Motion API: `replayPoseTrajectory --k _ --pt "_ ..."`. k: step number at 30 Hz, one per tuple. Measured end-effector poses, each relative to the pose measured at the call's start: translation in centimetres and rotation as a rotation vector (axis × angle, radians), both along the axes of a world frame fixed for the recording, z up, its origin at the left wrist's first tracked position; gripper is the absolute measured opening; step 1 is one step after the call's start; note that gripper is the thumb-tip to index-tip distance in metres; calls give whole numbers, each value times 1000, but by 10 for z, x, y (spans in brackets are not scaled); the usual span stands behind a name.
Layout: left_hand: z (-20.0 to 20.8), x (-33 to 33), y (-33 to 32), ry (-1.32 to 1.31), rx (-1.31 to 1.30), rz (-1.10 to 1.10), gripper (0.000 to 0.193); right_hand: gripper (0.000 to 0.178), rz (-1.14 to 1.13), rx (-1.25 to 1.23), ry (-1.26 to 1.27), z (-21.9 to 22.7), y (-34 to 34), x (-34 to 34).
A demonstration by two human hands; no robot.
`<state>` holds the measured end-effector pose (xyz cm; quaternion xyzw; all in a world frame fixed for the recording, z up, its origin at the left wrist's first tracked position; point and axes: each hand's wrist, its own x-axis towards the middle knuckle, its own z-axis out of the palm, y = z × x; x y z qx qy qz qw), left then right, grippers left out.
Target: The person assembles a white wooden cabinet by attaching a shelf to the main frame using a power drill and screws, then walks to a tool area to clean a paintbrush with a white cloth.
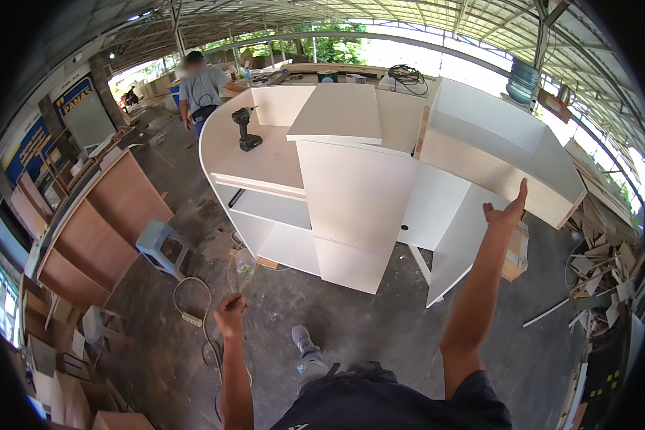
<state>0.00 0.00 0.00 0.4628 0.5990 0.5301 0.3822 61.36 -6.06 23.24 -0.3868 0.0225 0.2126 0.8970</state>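
A large white cabinet [355, 197] stands in front of me, with a curved, shelved end on its left. On its right, a long white open box [473, 161] rests on top. My right hand [507, 211] is open, thumb and fingers spread, in front of that box's near panel; I cannot tell whether it touches. Low on the left, my left hand [231, 315] is closed with the fingers curled; what it holds, if anything, is too small to make out. Just beyond it shows a clear plastic bag [244, 271]. A cordless drill [246, 131] stands on the cabinet's upper left surface.
A cable with a power strip [191, 319] trails across the floor at left. Near it are a blue-grey plastic stool [161, 247] and a brown wooden shelf unit [107, 226]. Wood offcuts [605, 276] pile up at right. A person [204, 89] stands beyond the cabinet, far left.
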Motion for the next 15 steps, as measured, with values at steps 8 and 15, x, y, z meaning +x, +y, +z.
replayPoseTrajectory --k 8,15 --pt "-33 -11 285 -71 138 -113 16 96 -472 -197 214 25 102 41" --pt "-12 42 443 151 147 -252 20 58 -537 -516 149 9 95 41"
